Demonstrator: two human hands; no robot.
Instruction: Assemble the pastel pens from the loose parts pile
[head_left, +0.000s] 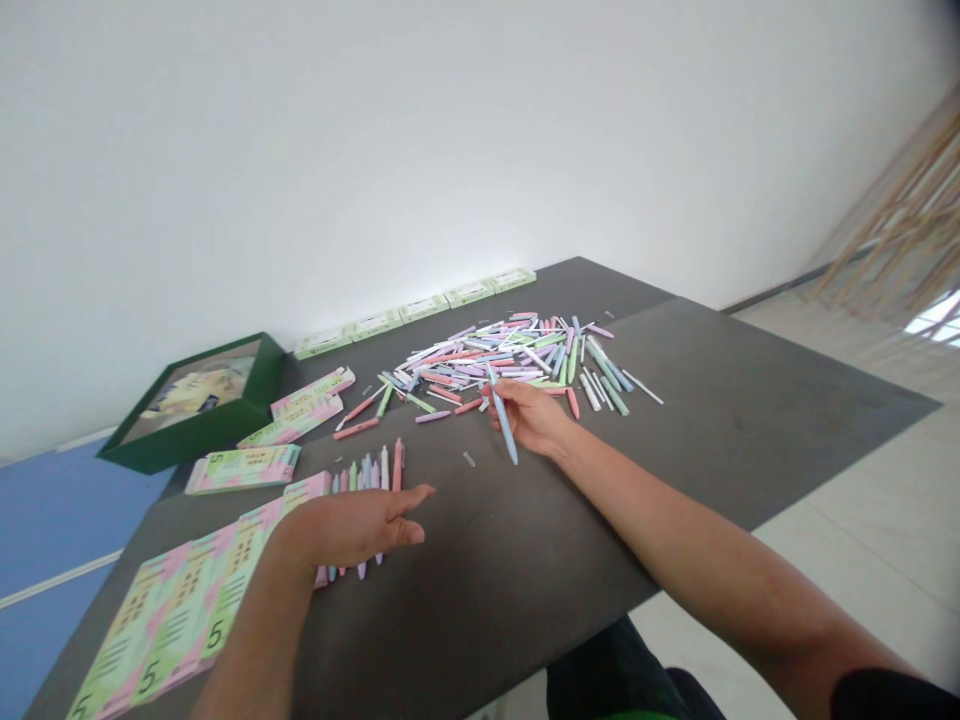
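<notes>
Near the frame's centre, the right hand (pixel 534 418) pinches 1 blue pen (pixel 503 420), likely for control. Lower left of centre, the left hand (pixel 352 527), fingers loosely spread and seemingly empty, hovers over lined-up pens (pixel 397 466), perhaps to keep order.

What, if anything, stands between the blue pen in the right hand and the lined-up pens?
Only a small clear piece lies between the blue pen and the lined-up pens; the left hand covers part of that row.
</notes>
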